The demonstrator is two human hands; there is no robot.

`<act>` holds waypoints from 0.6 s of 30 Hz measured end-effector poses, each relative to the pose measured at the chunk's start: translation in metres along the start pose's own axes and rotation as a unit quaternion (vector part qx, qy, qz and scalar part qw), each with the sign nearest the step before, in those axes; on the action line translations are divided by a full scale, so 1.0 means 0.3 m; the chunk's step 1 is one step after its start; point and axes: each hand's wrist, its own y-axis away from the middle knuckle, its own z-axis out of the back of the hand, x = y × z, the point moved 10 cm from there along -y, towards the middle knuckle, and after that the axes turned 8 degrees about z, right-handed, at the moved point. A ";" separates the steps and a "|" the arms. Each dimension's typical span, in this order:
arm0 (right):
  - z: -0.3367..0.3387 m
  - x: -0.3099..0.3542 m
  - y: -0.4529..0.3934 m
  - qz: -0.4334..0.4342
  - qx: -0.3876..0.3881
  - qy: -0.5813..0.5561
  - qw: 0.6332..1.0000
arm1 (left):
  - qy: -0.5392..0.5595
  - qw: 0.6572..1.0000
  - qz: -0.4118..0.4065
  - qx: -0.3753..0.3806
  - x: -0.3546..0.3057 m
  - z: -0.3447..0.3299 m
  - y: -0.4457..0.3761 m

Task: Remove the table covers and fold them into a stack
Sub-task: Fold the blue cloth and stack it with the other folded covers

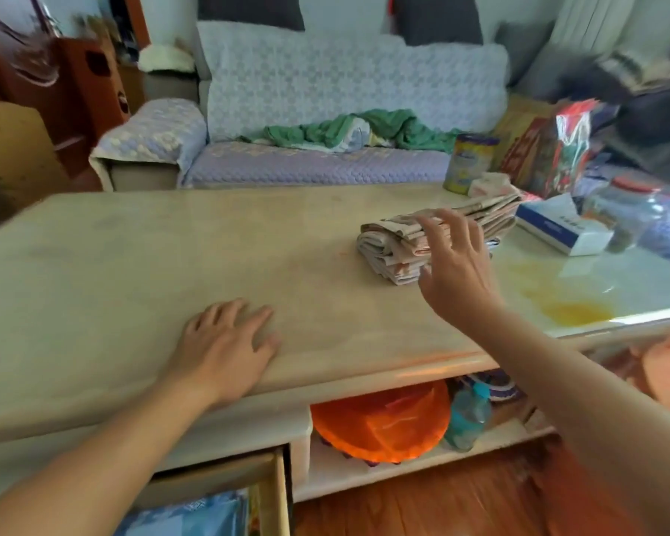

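While my left hand [225,344] rests flat on the bare table top [132,265] and my right hand [455,270] hovers, fingers spread, beside the folded covers [395,249] stacked mid-table, I think we're almost done.

covers [403,249]: folded, piled into one thick stack | look: pale beige cloth with faded reddish print, layered fold edges showing at the near-left end | pose: lying flat, long side running toward the back right | place: on the bare worktop [171,265], right of centre, toward its far edge
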 end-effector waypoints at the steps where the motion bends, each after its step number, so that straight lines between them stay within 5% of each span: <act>1: -0.034 -0.052 -0.047 0.009 0.045 0.037 0.998 | 0.000 1.000 0.000 -0.007 0.000 0.006 0.003; 4: -0.147 -0.185 -0.141 0.029 0.180 0.091 0.979 | 0.002 1.000 0.002 -0.015 0.006 0.007 0.008; 6: -0.177 -0.212 -0.169 0.062 0.203 0.132 0.968 | 0.005 1.000 0.004 -0.017 0.009 0.007 0.008; 12: -0.194 -0.188 -0.153 0.137 0.175 0.163 0.961 | 0.014 1.000 0.001 -0.027 0.010 0.017 0.011; 18: -0.148 -0.181 -0.155 0.108 0.100 0.164 0.975 | 0.023 0.998 0.005 -0.050 0.010 0.035 0.015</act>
